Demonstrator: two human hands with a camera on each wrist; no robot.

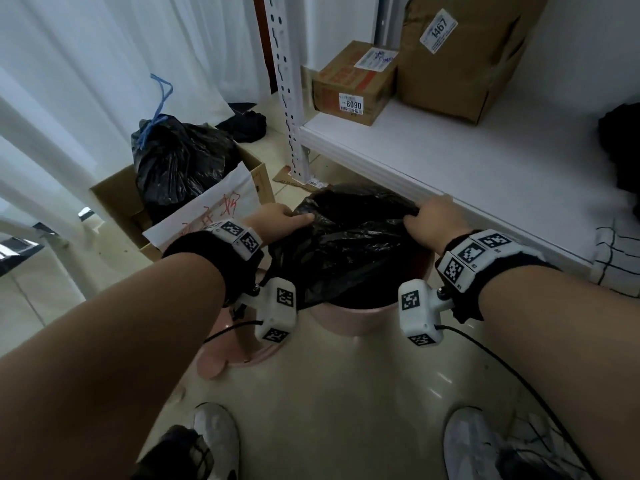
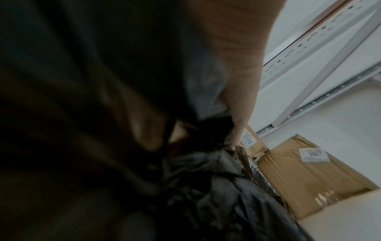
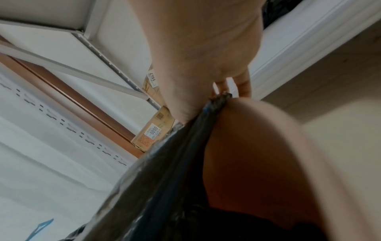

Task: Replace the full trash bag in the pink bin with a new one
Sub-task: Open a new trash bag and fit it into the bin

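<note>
Pink bin [image 1: 349,322] at frame centre, fresh black bag [image 1: 346,244] draped inside. Left hand [image 1: 277,216] and right hand [image 1: 427,216] each pinch bag rim, spreading it. Tied full bag [image 1: 180,161] upper left, apparently removed; fitting rim remains.

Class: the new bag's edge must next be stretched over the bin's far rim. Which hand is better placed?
Neither clearly: left hand and right hand both grip the black bag at the pink bin's far side.
</note>
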